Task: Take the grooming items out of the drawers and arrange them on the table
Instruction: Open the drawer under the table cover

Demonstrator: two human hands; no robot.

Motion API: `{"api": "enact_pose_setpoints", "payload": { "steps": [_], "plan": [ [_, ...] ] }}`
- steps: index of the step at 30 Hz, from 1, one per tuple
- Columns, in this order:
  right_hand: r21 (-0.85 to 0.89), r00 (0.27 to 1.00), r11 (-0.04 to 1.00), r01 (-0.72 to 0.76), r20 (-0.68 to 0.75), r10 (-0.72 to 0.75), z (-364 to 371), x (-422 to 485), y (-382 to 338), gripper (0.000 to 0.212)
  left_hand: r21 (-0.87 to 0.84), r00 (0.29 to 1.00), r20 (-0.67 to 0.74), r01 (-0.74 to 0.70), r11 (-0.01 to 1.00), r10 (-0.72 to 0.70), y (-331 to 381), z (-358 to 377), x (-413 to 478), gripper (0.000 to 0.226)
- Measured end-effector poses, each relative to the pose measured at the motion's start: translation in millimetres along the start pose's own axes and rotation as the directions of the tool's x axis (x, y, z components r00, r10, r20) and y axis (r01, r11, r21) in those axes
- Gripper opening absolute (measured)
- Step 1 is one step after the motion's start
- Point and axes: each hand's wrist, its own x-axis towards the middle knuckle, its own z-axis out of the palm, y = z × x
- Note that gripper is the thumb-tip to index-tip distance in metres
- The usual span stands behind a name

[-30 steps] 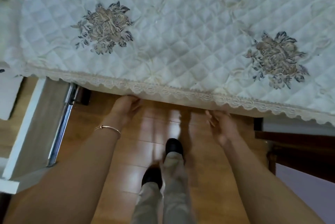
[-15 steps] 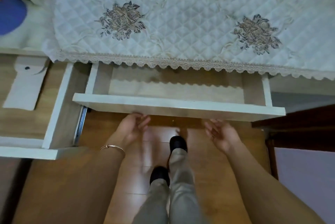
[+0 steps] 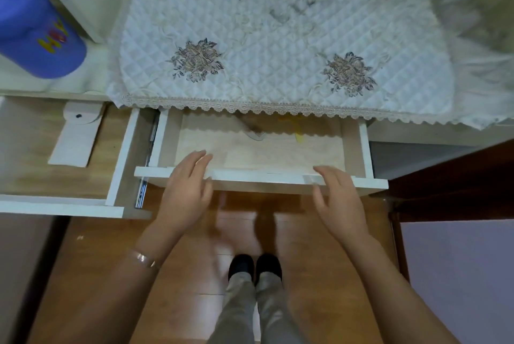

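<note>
The middle drawer (image 3: 364, 146) is pulled out below the table's lace-edged quilted cloth (image 3: 278, 45). At the drawer's back, half under the lace, lie a pale comb (image 3: 254, 133) and a yellow item (image 3: 298, 136) whose shape I cannot make out. My left hand (image 3: 185, 190) hovers over the drawer's front left edge, fingers apart, holding nothing. My right hand (image 3: 338, 199) is spread over the front right edge, also with nothing in it. A second drawer (image 3: 119, 165) stands pulled out on the left and holds a flat white item (image 3: 75, 137).
A blue cap (image 3: 36, 29) sits on the surface at the far left, beside a white panel. Dark wooden furniture (image 3: 450, 182) stands to the right of the drawer. Below are a wooden floor and my feet in dark shoes.
The middle drawer came out from under the table and slid further toward me. Both hands rose from beneath its front to above its front edge. The view shifted back from the table.
</note>
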Motion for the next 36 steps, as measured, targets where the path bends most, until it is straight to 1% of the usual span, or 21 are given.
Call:
{"api": "enact_pose_setpoints", "payload": {
  "steps": [1, 2, 3, 4, 6, 8, 10, 15, 19, 24, 28, 32, 35, 36],
  "plan": [
    [-0.06, 1.0, 0.998, -0.005, 0.028, 0.006, -0.7, 9.4, 4.5, 0.039, 0.045, 0.996, 0.08, 0.046, 0.998, -0.049, -0.2, 1.8, 7.8, 0.044],
    [-0.096, 0.995, 0.995, -0.031, 0.087, 0.039, -0.6, 17.6, 9.1, 0.039, 0.075, 0.983, 0.158, 0.082, 0.994, -0.093, -1.0, 5.1, 13.6, 0.045],
    [-0.111, 0.984, 0.992, -0.066, 0.155, 0.083, 0.5, 23.4, 12.9, 0.038, 0.085, 0.971, 0.213, 0.094, 0.992, -0.11, -2.0, 8.9, 16.5, 0.045],
    [-0.117, 0.971, 0.989, -0.091, 0.21, 0.115, 1.4, 25.6, 14.9, 0.037, 0.074, 0.965, 0.237, 0.1, 0.992, -0.115, -2.4, 11.7, 16.4, 0.043],
    [-0.122, 0.964, 0.988, -0.092, 0.239, 0.119, 3.6, 21.8, 16.5, 0.037, 0.053, 0.966, 0.233, 0.105, 0.993, -0.115, -2.6, 14.5, 12.6, 0.041],
    [-0.121, 0.97, 0.99, -0.079, 0.218, 0.104, 4.9, 13.7, 13.4, 0.037, 0.032, 0.962, 0.236, 0.132, 0.991, -0.136, -0.4, 14.0, 8.1, 0.041],
    [-0.102, 0.971, 0.99, -0.095, 0.212, 0.115, 7.3, 2.7, 11.5, 0.037, 0.013, 0.952, 0.258, 0.166, 0.986, -0.164, 1.3, 13.4, 0.7, 0.042],
    [-0.086, 0.954, 0.987, -0.135, 0.258, 0.153, 8.0, -29.1, 9.7, 0.04, -0.017, 0.934, 0.319, 0.176, 0.984, -0.162, -0.2, 9.8, -29.1, 0.041],
    [-0.104, 0.946, 0.984, -0.146, 0.278, 0.169, 7.5, -56.4, 10.7, 0.038, -0.049, 0.941, 0.3, 0.178, 0.983, -0.155, -3.3, 13.8, -58.8, 0.038],
    [-0.104, 0.949, 0.984, -0.143, 0.268, 0.166, 9.9, -81.8, 10.5, 0.035, -0.06, 0.953, 0.273, 0.156, 0.986, -0.134, -6.5, 19.2, -85.2, 0.034],
    [-0.107, 0.943, 0.982, -0.153, 0.282, 0.178, 9.6, -95.9, 11.8, 0.038, -0.087, 0.952, 0.268, 0.179, 0.98, -0.15, -6.0, 19.8, -99.9, 0.033],
    [-0.108, 0.94, 0.98, -0.166, 0.282, 0.19, 12.3, -109.6, 13.0, 0.043, -0.115, 0.957, 0.267, 0.149, 0.982, -0.114, -7.9, 20.9, -112.8, 0.035],
    [-0.067, 0.938, 0.98, -0.185, 0.285, 0.196, 13.1, -113.1, 11.5, 0.046, -0.118, 0.955, 0.272, 0.155, 0.981, -0.118, -6.5, 16.5, -111.6, 0.034],
    [-0.033, 0.94, 0.98, -0.195, 0.278, 0.197, 13.8, -116.0, 10.9, 0.046, -0.119, 0.967, 0.231, 0.136, 0.984, -0.106, -5.0, 14.2, -113.9, 0.032]
  ]
}}
